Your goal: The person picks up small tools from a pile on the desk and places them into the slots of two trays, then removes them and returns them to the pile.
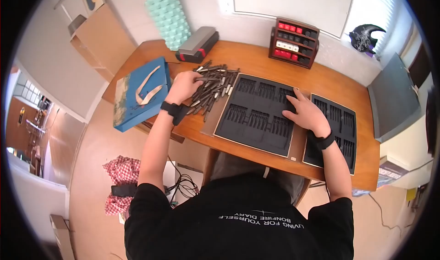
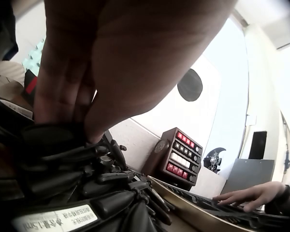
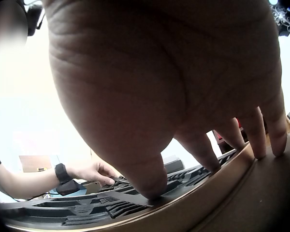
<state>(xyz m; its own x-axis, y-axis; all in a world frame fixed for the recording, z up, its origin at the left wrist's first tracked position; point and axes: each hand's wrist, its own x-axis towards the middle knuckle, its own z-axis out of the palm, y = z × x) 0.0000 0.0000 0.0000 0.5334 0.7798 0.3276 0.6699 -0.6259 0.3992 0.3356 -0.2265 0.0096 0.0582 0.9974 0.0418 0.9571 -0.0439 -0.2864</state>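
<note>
My left hand (image 1: 182, 86) is over a heap of slim black tubes (image 1: 211, 92) and pinches one black tube (image 2: 53, 134) between thumb and fingers. One tube in the heap carries a white label (image 2: 77, 218) printed with 1.5ml. My right hand (image 1: 310, 114) is spread across the right side of a black slotted tray (image 1: 250, 99). In the right wrist view its thumb (image 3: 152, 183) presses on the tray's surface, and other fingertips reach its pale rim. Rows of narrow slots fill the tray.
Another black slotted tray (image 1: 332, 128) lies to the right. A blue box lid (image 1: 153, 79) with a beige ribbon (image 1: 147, 92) is left of the heap. Behind stand a grey-and-black box (image 1: 198, 44) and a small brown rack (image 1: 293, 42) with red, white and black pieces.
</note>
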